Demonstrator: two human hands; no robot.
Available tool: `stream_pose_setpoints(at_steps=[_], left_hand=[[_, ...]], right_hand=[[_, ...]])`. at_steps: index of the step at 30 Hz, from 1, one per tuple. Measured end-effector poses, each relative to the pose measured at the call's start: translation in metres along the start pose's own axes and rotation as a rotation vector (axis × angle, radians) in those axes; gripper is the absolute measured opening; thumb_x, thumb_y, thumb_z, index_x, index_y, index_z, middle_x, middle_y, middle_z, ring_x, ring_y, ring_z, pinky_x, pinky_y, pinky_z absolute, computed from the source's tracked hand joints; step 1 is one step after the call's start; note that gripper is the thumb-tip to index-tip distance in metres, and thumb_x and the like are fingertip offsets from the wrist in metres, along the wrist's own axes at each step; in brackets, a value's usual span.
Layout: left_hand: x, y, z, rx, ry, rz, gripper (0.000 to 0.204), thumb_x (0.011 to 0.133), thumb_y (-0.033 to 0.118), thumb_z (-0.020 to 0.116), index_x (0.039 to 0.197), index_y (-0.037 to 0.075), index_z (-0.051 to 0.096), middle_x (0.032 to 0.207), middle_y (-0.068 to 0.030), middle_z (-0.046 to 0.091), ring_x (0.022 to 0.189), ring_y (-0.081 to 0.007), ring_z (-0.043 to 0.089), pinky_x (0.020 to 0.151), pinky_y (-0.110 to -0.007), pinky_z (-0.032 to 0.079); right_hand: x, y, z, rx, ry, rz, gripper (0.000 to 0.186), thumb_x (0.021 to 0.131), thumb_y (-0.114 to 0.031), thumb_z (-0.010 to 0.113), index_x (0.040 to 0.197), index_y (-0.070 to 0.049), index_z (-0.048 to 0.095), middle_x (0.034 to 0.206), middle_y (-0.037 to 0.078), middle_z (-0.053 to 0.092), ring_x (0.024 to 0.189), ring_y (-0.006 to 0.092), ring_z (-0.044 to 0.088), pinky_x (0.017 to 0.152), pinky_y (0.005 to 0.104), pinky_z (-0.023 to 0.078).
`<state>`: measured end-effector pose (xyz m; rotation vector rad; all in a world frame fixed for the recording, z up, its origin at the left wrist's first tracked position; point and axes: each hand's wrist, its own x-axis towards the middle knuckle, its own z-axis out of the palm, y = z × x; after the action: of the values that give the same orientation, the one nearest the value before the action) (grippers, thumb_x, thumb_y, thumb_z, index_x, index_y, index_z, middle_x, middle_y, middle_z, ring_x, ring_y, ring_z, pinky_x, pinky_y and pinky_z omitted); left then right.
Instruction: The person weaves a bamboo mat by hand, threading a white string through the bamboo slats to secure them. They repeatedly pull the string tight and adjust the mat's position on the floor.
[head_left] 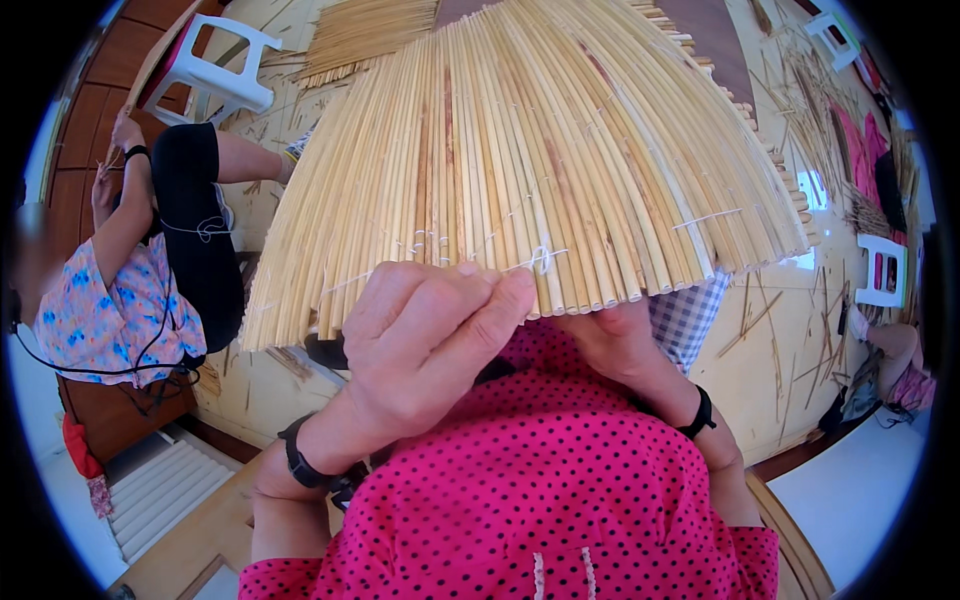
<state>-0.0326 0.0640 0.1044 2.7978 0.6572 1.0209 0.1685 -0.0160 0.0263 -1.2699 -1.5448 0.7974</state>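
A wide mat of pale reed stalks [500, 170] lies before me, its cut ends toward my body. My left hand [430, 335] is closed in a pinch over the near edge, thumb against forefinger. Fine white string [543, 260] forms a small loop just right of those fingertips and seems to run into the pinch. Under the same edge, further right, sits my right hand [612, 338]; its fingers are hidden beneath the stalks. More short string pieces cross the reeds near both hands.
At left, a seated person [130, 270] handles a long stalk. A white stool [215, 65] stands beyond. Another reed bundle [365, 35] lies at the back. Loose stalks [790, 330] litter the floor at right, near another white stool [882, 270] and another person's leg [890, 345].
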Motion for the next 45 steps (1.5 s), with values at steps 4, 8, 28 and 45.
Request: stream_pose_setpoints(at_steps=[4,8,28,45], left_hand=[[-0.002,-0.003,0.002,-0.004,0.022,-0.003,0.037,0.066,0.006,0.073,0.102,0.002,0.075,0.089,-0.0040,0.064,0.073,-0.0189,0.057,0.061,-0.028,0.045],[-0.001,-0.006,0.005,-0.004,0.048,-0.038,0.037,0.065,0.007,0.073,0.102,0.002,0.075,0.089,-0.0038,0.064,0.072,-0.0187,0.057,0.061,-0.028,0.045],[0.008,-0.034,0.015,-0.057,-0.084,-0.084,0.037,0.063,-0.006,0.075,0.099,0.001,0.074,0.091,-0.0047,0.065,0.080,-0.0231,0.063,0.069,-0.030,0.052],[0.029,-0.074,0.025,0.119,-0.030,-0.001,0.031,0.077,0.006,0.069,0.108,0.003,0.073,0.103,-0.0087,0.068,0.088,-0.0229,0.068,0.069,-0.031,0.051]], right_hand=[[-0.005,0.012,0.012,0.357,0.195,0.246,0.027,0.093,-0.004,0.063,0.119,-0.005,0.064,0.103,0.007,0.068,0.094,0.0212,0.066,0.084,0.0353,0.054],[0.006,0.009,0.021,1.491,0.158,0.551,0.025,0.097,-0.018,0.065,0.119,-0.008,0.061,0.097,0.003,0.067,0.084,0.0169,0.064,0.067,0.0320,0.055],[0.023,0.061,0.033,1.813,0.257,0.607,0.050,0.099,-0.038,0.056,0.137,-0.005,0.052,0.136,0.007,0.059,0.122,0.0209,0.056,0.105,0.0392,0.047],[0.069,0.046,0.019,1.761,0.280,0.671,0.012,0.098,-0.021,0.060,0.103,-0.010,0.060,0.081,0.001,0.059,0.065,0.0108,0.052,0.056,0.0283,0.043]])
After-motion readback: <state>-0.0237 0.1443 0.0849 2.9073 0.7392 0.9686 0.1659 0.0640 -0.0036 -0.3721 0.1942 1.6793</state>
